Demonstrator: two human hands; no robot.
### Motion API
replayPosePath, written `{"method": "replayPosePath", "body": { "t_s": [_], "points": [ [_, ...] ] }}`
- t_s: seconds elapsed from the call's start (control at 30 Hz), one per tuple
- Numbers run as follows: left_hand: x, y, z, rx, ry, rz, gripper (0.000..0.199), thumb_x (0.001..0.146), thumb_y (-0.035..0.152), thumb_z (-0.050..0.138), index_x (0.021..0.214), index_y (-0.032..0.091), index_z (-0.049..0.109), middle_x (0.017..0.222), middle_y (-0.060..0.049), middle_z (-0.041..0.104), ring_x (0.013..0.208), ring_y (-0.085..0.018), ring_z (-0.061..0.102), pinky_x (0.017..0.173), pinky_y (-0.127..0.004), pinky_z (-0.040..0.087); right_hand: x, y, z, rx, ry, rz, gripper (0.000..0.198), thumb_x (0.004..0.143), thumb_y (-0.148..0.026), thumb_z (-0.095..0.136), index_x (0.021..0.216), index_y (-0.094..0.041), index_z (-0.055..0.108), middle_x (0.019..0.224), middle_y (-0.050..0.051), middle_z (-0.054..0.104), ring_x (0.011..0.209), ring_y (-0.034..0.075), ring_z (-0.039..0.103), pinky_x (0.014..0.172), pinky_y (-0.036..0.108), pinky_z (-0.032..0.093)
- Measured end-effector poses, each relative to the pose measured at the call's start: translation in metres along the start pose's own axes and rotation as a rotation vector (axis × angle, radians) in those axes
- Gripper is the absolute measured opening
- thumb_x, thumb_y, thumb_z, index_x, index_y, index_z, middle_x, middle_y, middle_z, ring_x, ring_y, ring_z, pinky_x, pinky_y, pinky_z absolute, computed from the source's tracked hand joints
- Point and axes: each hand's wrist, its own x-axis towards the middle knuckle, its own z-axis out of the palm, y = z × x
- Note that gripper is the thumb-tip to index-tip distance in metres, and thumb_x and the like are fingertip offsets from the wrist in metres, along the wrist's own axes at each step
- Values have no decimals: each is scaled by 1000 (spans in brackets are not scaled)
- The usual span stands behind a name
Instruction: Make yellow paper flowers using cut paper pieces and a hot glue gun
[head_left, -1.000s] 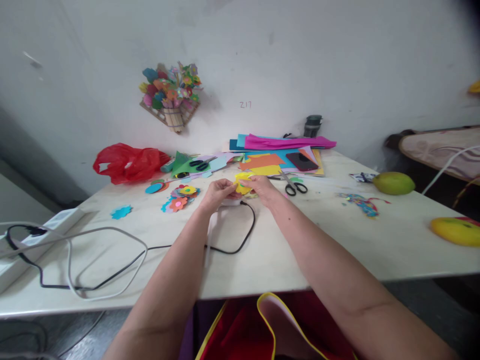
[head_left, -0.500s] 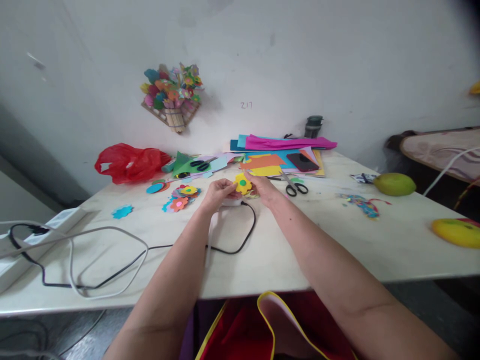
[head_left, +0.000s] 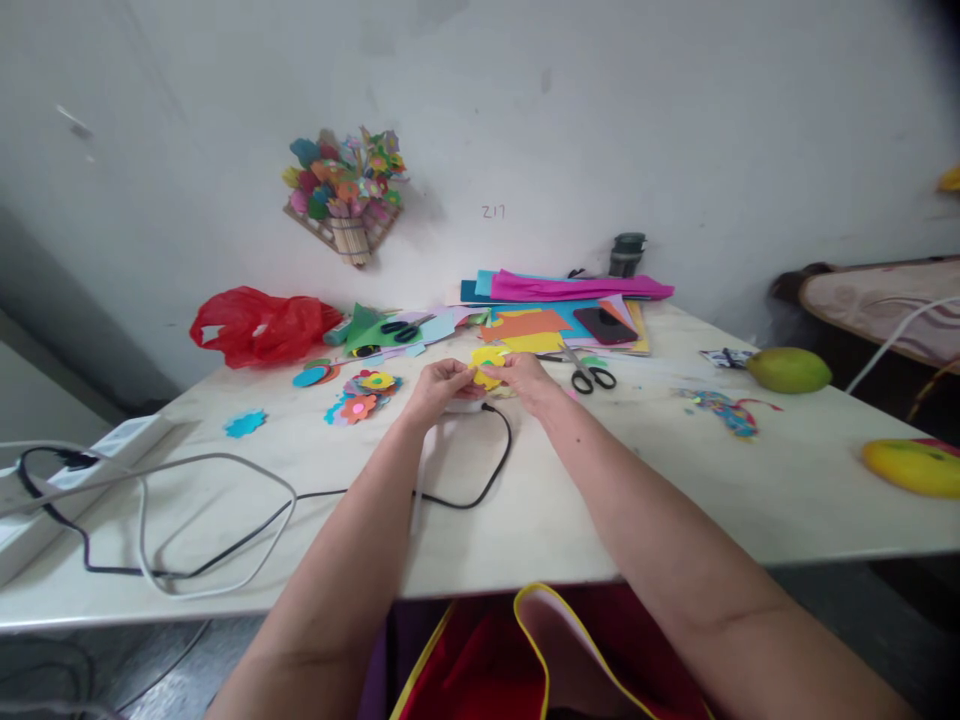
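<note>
head view: left hand (head_left: 441,388) and right hand (head_left: 526,380) pinch a yellow flower (head_left: 486,357) between fingertips. scissors (head_left: 589,371) lie near the right hand.

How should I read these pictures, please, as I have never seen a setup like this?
There is no machine here, only a person's bare left hand and right hand. Every picture comes from one camera worn on that person's head, looking forward and down. Between them the two hands hold a yellow flower cutout with some green on it; their grip partly covers it.

On the table, toward the left, are more flower cutouts, a red plastic bag and a white power strip. Behind the hands lie coloured sheets and black-handled scissors. At the right are two mango-like fruits. A flower bouquet decoration hangs on the wall.
</note>
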Motion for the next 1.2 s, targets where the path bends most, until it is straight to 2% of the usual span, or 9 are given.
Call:
{"method": "replayPosePath", "body": {
  "t_s": [0.17,0.27,0.33,0.53,0.83,1.2],
  "points": [
    [1,-1,-2,-9,8,2,32,65,39,68,73,11,54,65,-6,67,62,-16,66,62,-26,52,0,0,-2,37,-26,39,33,48,-39,76,56,-14,56,52,-2,54,50,8,46,50,23,36],
    [3,-2,-4,-28,9,13,32,65,39,69,73,12,54,63,-5,66,62,-17,66,62,-27,53,-1,-1,-5,72,-74,24,33,56,-45,70,63,-14,60,58,0,59,55,10,51,53,23,39],
    [3,-2,-5,-38,6,15,32,65,39,69,72,12,53,62,-5,66,62,-17,66,62,-28,53,-1,-2,-7,98,-51,14,31,59,-45,67,63,-15,61,58,1,59,55,10,52,53,23,39],
    [2,-1,-6,-67,-28,-11,36,68,45,64,76,12,55,68,-7,66,64,-19,66,62,-32,53,-2,-3,-5,79,49,8,25,57,-37,69,59,-14,60,57,0,59,55,10,52,55,24,40],
    [2,-2,0,25,19,34,39,67,50,62,72,12,56,66,-2,62,59,-15,63,58,-25,52,-2,2,3,32,-21,-56,32,54,-44,69,57,-15,56,53,-1,55,52,10,49,53,24,39],
    [3,-1,2,33,79,59,38,61,48,68,64,14,51,58,2,58,51,-11,58,51,-24,50,-5,0,5,1,-24,-55,23,58,-37,64,56,-16,56,51,-3,52,52,10,47,53,24,38]
  ]
}}
